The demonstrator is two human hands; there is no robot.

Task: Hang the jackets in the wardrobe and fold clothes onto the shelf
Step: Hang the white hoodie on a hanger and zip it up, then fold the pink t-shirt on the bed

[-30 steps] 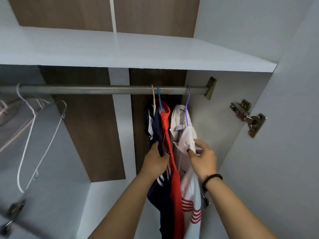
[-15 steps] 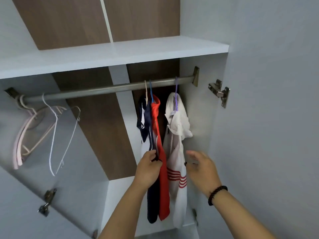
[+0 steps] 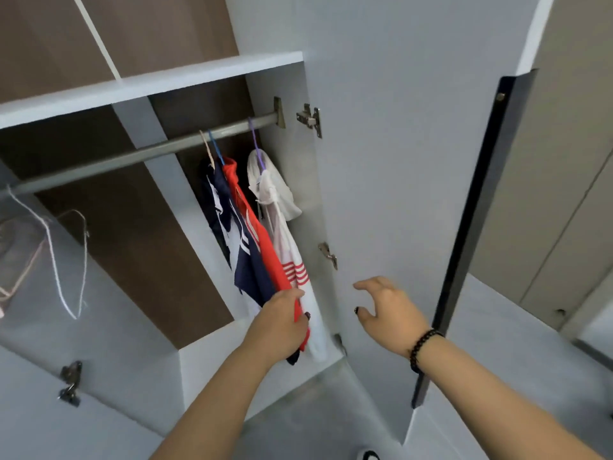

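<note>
Your left hand [image 3: 282,322] grasped the red jacket's [image 3: 265,247] lower hem; your right hand [image 3: 386,305] hung released, fingers spread, beside the white door's [image 3: 381,161] inner face.

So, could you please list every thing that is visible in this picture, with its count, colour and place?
grey metal hanging rail: 1, grey, under the shelf
white wardrobe shelf: 1, white, above the rail
navy and white jacket: 1, navy with white stripes, hanging leftmost of three
red jacket: 1, red, hanging in the middle
white jacket with red stripes: 1, white, hanging rightmost
empty wire hangers: several, white and pinkish, left end of rail
open wardrobe door: 1, pale grey, right side
metal door hinges: 2 on the right door, silver
black bead bracelet: 1, black, right wrist
left hand: grips the red jacket's lower edge
right hand: open, before the door
</note>
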